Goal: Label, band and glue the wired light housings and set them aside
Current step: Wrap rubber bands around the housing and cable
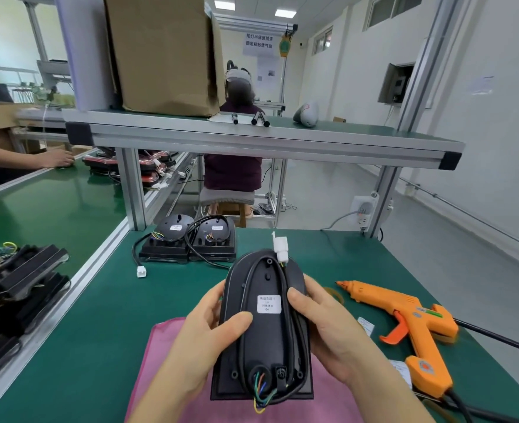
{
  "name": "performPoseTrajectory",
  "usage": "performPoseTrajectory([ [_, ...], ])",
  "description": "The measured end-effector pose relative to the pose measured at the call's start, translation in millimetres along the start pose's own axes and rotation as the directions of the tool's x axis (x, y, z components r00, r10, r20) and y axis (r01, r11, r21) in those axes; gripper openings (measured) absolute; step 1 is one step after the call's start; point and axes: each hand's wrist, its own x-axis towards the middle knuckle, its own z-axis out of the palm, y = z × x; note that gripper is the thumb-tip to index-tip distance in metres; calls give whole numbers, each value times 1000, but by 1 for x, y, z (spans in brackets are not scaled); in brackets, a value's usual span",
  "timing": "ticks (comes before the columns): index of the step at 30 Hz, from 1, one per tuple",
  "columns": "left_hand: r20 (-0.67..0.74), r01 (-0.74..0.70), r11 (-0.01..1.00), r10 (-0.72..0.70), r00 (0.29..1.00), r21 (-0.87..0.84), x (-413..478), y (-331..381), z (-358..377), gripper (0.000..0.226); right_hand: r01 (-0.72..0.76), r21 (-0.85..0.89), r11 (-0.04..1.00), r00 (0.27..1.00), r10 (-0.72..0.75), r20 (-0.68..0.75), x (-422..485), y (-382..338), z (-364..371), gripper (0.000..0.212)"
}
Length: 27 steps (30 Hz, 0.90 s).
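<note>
Both the left hand (218, 328) and right hand (328, 328) are gripping the labelled black oval plastic light housing (264, 340) over the pink cloth (166, 343); banding its looped cable (246, 288) is probably coming next, needing one hand freed.

Left of the held housing (265, 328), bare green mat (99, 325) lies open as far as the aluminium rail (72, 288), past which a stack of black housings (17, 279) blocks the way. Beyond it, a narrow open strip ends at two housings (172, 239) with looping cables and a loose white connector (141, 271). Right of it lie what looks like a rubber band (334, 293), the orange glue gun (410, 309) and its black cord (461, 401). Above and beyond it, the shelf (252, 138) caps any reach.
</note>
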Motion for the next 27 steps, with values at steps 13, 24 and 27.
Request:
performPoseTrajectory([
  [13, -80, 25, 900, 11, 997, 436, 22, 32, 28, 84, 86, -136, 987, 978, -110, -179, -15, 30, -9, 48],
  [24, -30, 35, 831, -22, 999, 555, 40, 20, 46, 21, 11, -46, 999, 993, -17, -118, -27, 45, -18, 78],
  [27, 1, 85, 845, -101, 995, 527, 42, 8, 47, 10, -51, -50, 997, 991, 44, -126, -26, 50, -24, 76],
])
